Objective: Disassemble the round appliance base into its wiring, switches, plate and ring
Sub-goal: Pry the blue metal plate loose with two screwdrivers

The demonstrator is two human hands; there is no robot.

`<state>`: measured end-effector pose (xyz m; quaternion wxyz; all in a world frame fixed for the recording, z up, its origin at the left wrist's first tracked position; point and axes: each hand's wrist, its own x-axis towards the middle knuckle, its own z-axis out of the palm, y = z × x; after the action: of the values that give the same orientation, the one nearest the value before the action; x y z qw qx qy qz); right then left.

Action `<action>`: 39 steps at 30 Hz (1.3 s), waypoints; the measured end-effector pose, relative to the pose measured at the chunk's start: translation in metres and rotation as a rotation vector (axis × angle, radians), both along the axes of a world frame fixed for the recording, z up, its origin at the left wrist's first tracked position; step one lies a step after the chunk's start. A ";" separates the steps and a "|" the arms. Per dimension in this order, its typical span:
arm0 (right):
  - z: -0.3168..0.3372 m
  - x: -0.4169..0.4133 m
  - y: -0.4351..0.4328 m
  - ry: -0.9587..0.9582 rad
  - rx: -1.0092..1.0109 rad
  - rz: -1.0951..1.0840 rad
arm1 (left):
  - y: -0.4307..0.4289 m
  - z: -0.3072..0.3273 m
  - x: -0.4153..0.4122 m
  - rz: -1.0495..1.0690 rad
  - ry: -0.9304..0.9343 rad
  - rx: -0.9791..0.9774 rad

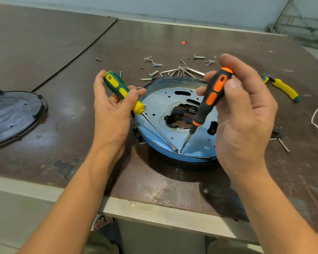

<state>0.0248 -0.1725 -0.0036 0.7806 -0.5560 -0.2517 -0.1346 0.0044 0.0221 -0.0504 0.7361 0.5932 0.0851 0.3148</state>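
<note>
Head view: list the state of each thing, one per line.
Base: on table, plate still fitted.
Green screwdriver: in left grip, tip at plate's near edge.
Orange screwdriver: in right grip, tip beside it.
Black cover: off, lying aside.
Screws: out, scattered behind base.

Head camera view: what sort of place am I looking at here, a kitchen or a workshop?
Probably a workshop or repair bench: a scuffed brown worktable, loose screws scattered behind the round appliance base, and the left hand gripping a green-and-yellow screwdriver, the right hand an orange-and-black screwdriver.
</note>
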 end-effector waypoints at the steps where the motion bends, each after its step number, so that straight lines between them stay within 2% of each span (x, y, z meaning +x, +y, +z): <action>1: 0.002 -0.001 0.001 0.016 0.010 0.008 | 0.000 0.000 0.000 0.000 0.002 0.001; 6: -0.001 -0.001 0.001 -0.095 -0.158 -0.101 | 0.000 0.001 0.000 0.007 0.013 0.003; 10: 0.001 -0.003 0.001 -0.016 -0.056 0.052 | 0.000 0.000 -0.001 0.007 0.025 0.004; 14: 0.004 -0.003 0.001 0.017 -0.038 0.118 | -0.001 0.001 -0.002 0.002 0.021 0.014; 20: 0.003 0.000 0.000 -0.112 -0.114 0.007 | -0.003 0.004 -0.003 -0.002 0.015 0.013; 24: 0.002 0.000 0.000 0.013 -0.021 0.076 | -0.003 0.005 -0.003 0.004 0.026 0.021; 30: 0.002 0.002 0.000 -0.108 -0.118 -0.020 | -0.003 0.004 -0.002 0.006 0.024 0.001; 34: 0.002 0.000 0.000 0.019 -0.023 0.085 | -0.003 0.004 -0.002 0.007 0.030 0.002; 39: 0.003 0.000 0.001 -0.101 -0.134 0.008 | -0.002 0.005 -0.003 0.005 0.041 0.014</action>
<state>0.0250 -0.1714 -0.0005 0.7286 -0.5984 -0.3014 -0.1420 0.0012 0.0201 -0.0452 0.7293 0.6042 0.0995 0.3051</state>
